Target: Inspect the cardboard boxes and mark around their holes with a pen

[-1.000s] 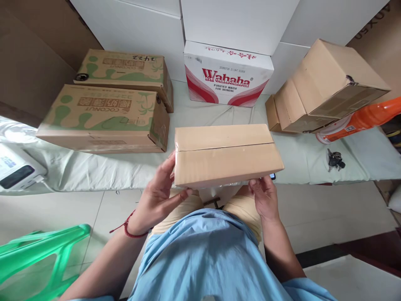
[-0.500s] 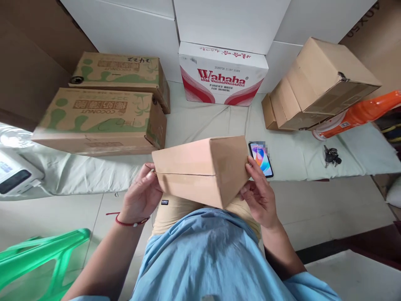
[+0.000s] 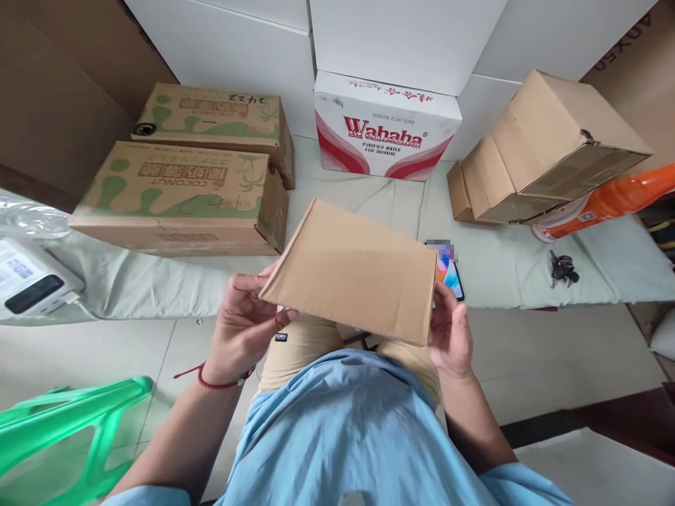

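Holding a brown box (image 3: 353,274) up, tilted, at the near edge of the table (image 3: 496,263). Gripping its left corner in the left hand (image 3: 245,320), its right edge in the right hand (image 3: 451,334). Can see a phone (image 3: 451,274) partly behind, keys (image 3: 563,269) farther right.

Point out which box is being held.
The plain tan box between the left hand and right hand; no hand touches the green-printed cartons, the red-and-white Wahaha box or the plain boxes stacked at right.

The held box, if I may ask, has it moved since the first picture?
Yes: relative to the phone, now partly uncovered, the held box has turned and shifted left.
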Motion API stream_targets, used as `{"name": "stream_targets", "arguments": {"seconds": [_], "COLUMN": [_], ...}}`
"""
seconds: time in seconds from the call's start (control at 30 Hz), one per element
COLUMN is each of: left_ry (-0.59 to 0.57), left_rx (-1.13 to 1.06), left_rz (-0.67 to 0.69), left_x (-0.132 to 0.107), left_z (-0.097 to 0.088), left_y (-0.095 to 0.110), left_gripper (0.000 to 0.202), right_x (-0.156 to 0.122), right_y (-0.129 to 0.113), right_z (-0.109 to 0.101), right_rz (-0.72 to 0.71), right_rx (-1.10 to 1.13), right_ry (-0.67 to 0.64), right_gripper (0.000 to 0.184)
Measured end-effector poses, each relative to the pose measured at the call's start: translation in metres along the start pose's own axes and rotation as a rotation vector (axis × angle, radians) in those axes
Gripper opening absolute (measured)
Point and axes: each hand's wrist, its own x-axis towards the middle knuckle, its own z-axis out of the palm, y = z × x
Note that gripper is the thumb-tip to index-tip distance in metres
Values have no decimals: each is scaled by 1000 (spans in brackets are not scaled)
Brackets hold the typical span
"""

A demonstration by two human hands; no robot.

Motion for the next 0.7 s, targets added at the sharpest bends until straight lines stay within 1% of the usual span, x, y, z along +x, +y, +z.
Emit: {"name": "stream_targets", "arguments": {"seconds": [0.1,0.2,0.27,0.37,0.4,0.47,0.57,0.63,0.7], "left_ry": [-45,-72,-63,-41,-56,-126,-236,-267,-287], "left_rx": [89,110,119,152,162,193,289,363,417], "left_rz": [74,152,198,202,206,231,347,418,458], "left_x": [-1,2,4,5,4,2,-2,-5,-6], "left_z": [1,3,3,1,-1,-3,0,5,10], "left_y": [-2,-5,-6,-8,-9,-10,-10,-8,-5], "left_gripper": [38,30,28,26,27,29,34,44,52], "right_x": [4,5,5,6,6,9,12,15,16], "right_y": [-2,-5,-6,-3,-1,3,10,15,18], "right_z": [-1,1,3,7,8,8,8,6,3], "right_rz": [61,97,103,84,79,85,111,123,130], "right_rx": [104,111,121,145,161,203,270,303,315], "right_ry": [25,61,67,72,78,94,117,130,139], "right_gripper": [62,52,49,43,42,41,40,39,39]}}
